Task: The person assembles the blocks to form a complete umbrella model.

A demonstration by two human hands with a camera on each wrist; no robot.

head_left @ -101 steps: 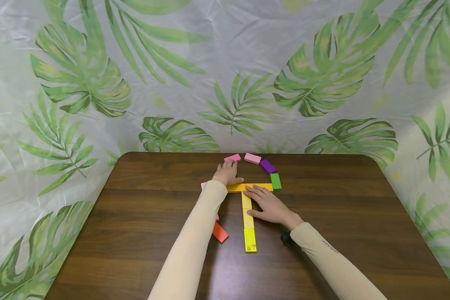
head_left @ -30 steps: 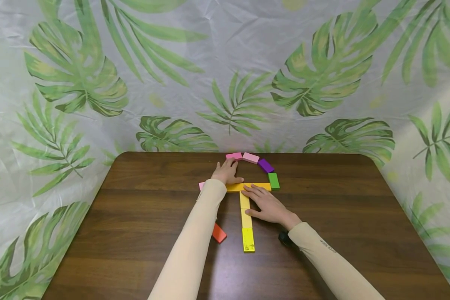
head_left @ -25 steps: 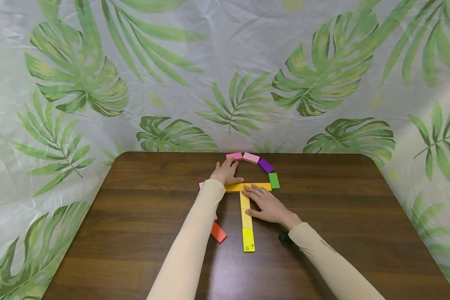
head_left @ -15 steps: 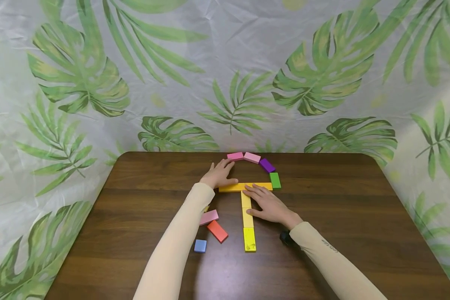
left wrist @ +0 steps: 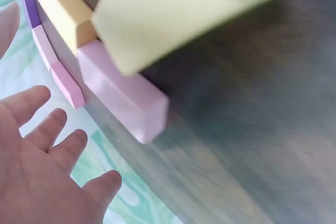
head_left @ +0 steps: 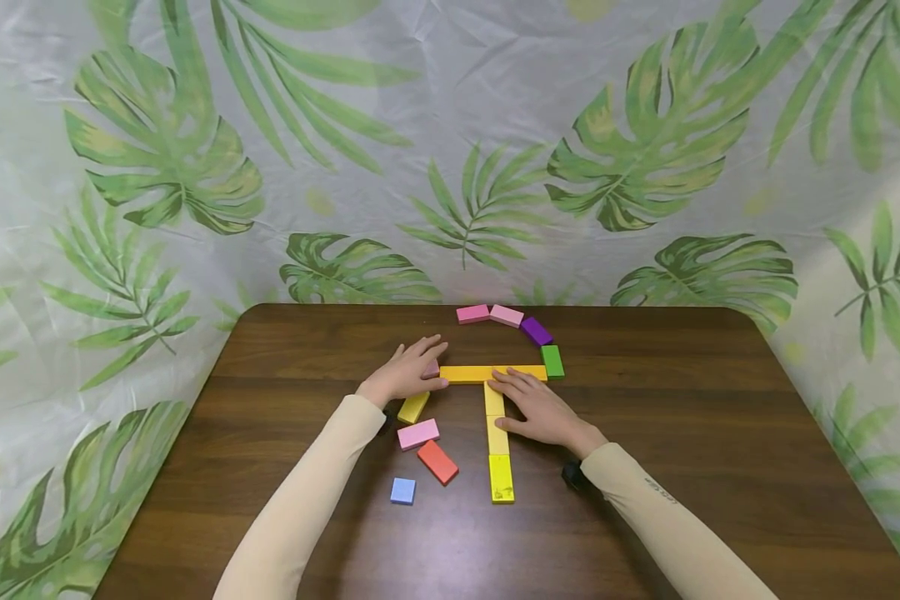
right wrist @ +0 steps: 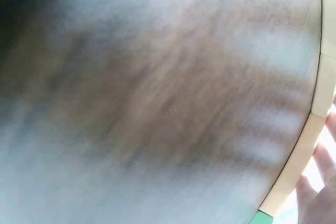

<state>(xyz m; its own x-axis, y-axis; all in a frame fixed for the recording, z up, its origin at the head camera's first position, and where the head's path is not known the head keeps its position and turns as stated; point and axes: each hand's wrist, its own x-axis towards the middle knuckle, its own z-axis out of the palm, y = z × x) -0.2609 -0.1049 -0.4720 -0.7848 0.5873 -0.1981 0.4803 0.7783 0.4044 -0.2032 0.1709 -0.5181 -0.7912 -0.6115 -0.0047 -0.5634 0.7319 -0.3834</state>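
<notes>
My left hand (head_left: 405, 371) hovers at the left end of the orange row (head_left: 465, 375), fingers extended, over a pink block (head_left: 431, 369) that it partly covers. In the left wrist view that pink block (left wrist: 123, 93) meets the orange block's end, with the spread fingers apart from it. My right hand (head_left: 538, 410) lies with extended fingers across the orange row and the yellow column (head_left: 497, 435). An arc curves behind: a hot pink block (head_left: 473, 314), a light pink block (head_left: 507, 316), a purple block (head_left: 536, 332) and a green block (head_left: 552, 362).
On the near left lie a yellow block (head_left: 414, 407), a pink block (head_left: 418, 434), a red block (head_left: 438, 462) and a small blue block (head_left: 402, 491). The brown wooden table (head_left: 645, 400) ends at a leaf-print cloth (head_left: 465, 167) behind the arc.
The hot pink block first slid up against the light pink one. My left hand then left it and moved left and nearer, uncovering loose blocks. My right hand stays in place.
</notes>
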